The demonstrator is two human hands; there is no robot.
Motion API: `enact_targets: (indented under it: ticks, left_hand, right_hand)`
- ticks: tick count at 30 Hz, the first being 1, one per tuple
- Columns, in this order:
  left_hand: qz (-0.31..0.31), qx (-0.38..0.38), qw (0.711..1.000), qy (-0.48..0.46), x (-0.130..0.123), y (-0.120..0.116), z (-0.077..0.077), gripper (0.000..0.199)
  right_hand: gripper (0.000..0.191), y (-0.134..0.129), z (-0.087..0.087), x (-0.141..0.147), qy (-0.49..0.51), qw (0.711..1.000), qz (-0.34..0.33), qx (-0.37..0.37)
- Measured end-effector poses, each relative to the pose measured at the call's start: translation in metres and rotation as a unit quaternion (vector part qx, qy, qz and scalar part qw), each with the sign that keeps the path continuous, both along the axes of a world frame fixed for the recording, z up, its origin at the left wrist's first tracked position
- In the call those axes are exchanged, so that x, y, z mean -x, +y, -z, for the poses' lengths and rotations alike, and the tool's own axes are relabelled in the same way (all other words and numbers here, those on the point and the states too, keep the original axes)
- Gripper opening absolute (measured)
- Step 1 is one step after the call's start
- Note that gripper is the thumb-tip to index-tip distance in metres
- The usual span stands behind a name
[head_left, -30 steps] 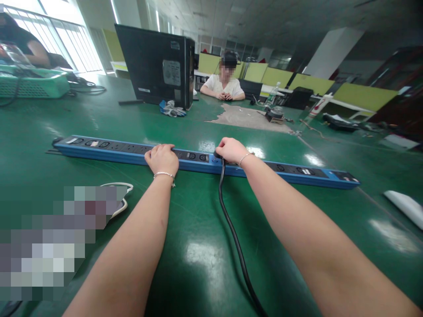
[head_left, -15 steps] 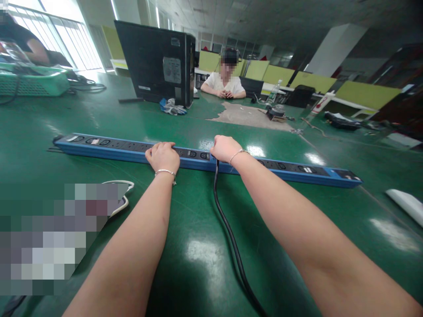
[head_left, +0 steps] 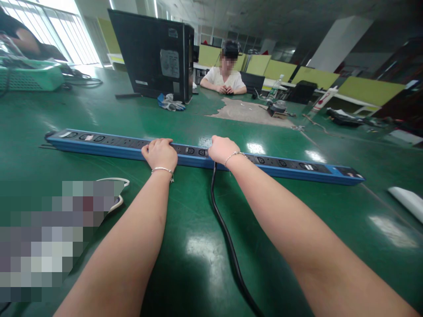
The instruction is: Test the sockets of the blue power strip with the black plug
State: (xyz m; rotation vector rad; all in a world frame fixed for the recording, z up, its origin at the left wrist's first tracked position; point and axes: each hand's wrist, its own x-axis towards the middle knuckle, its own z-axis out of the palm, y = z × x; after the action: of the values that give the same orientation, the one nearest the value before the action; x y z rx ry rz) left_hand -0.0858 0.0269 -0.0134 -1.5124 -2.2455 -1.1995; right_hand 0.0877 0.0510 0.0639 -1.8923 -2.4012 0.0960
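A long blue and black power strip [head_left: 291, 169] lies across the green table [head_left: 99, 198]. My left hand [head_left: 161, 154] is wrapped over the strip left of its middle, fingers closed on it. Just right of the middle, my right hand [head_left: 223, 149] is closed round the end of a black cable [head_left: 228, 237], right at the strip. The cable hangs from under that hand and runs toward the bottom edge. Its plug is hidden by the fingers, so whether it sits in a socket cannot be seen.
Behind the strip stand a black computer case [head_left: 152, 57] and gloves [head_left: 171, 102]. A green basket [head_left: 33, 77] is at the far left. Across the table sits a person [head_left: 224, 81]. A white object [head_left: 408, 202] lies at the right; a pixelated item is at the lower left.
The view has shifted slightly. Both hands keep their hold, the left on the strip and the right on the cable; the strip's left end appears a little further left.
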Motion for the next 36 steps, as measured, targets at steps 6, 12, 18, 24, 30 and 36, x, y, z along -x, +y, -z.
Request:
enact_targets:
  ticks: [6,12,18,24,30,36]
  left_hand:
    - [0.056,0.012,0.997,0.050,-0.019,-0.004,-0.002,0.031]
    - [0.078,0.009,0.995,0.067,-0.024,-0.003,0.000,0.035]
    - [0.078,0.005,0.994,0.071,-0.023,-0.002,0.000,0.035]
    - [0.066,-0.002,0.995,0.079,-0.024,-0.001,0.001,0.033]
    - [0.066,0.019,0.996,0.065,-0.023,-0.001,-0.001,0.033]
    - [0.070,0.011,0.996,0.061,-0.024,-0.001,-0.001,0.033]
  right_hand:
    - [0.032,-0.005,0.000,0.002,-0.004,1.000,-0.009,0.002]
    - [0.027,-0.005,0.012,-0.010,0.088,0.996,0.025,-0.021]
    - [0.023,-0.009,0.014,-0.010,0.073,0.995,0.024,-0.062]
    - [0.024,-0.014,-0.016,-0.007,0.090,0.990,0.032,-0.101]
    - [0.035,-0.007,-0.081,-0.041,0.092,0.991,-0.004,-0.095]
    - [0.018,-0.005,-0.042,-0.089,0.073,0.996,0.040,-0.012]
